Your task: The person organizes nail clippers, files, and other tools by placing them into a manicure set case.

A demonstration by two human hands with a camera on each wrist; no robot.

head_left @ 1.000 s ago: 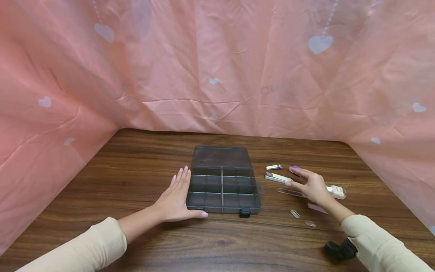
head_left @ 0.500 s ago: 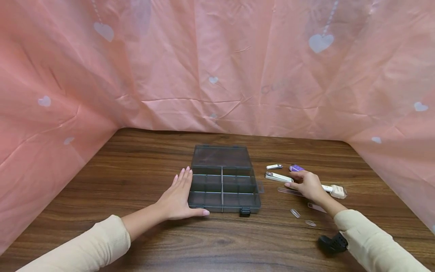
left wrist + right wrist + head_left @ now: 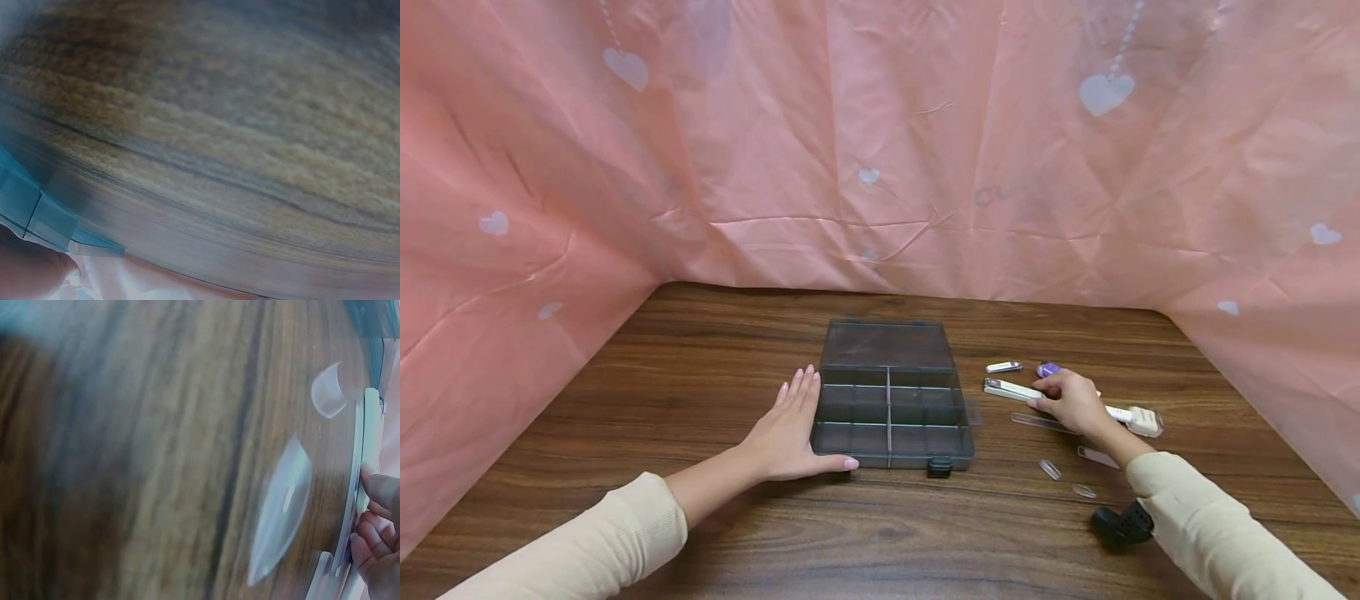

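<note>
A dark translucent compartment box [image 3: 891, 408] lies with its lid raised back. My left hand [image 3: 782, 429] rests against its left side, fingers straight and thumb along the front edge. To the right, my right hand [image 3: 1075, 406] pinches the near end of a larger white nail clipper [image 3: 1009, 389] between thumb and fingers. The right wrist view shows the fingers [image 3: 375, 540] at the white clipper [image 3: 370, 431]. Just beyond that hand is a purple item [image 3: 1047, 368], partly hidden. A smaller nail clipper [image 3: 1003, 367] lies behind the larger one.
Around the right hand lie a clear strip [image 3: 1037, 422], another clear strip [image 3: 1097, 456] and a cream bottle [image 3: 1145, 422] with a white cap. Nearer are two clear nail tips [image 3: 1050, 469]. A black strap [image 3: 1122, 525] shows by the right sleeve. Pink fabric [image 3: 880, 150] encloses the table.
My right hand has drawn in from above the clipper's end and closed its fingers on it, uncovering more of the purple item. The left hand stays at the box.
</note>
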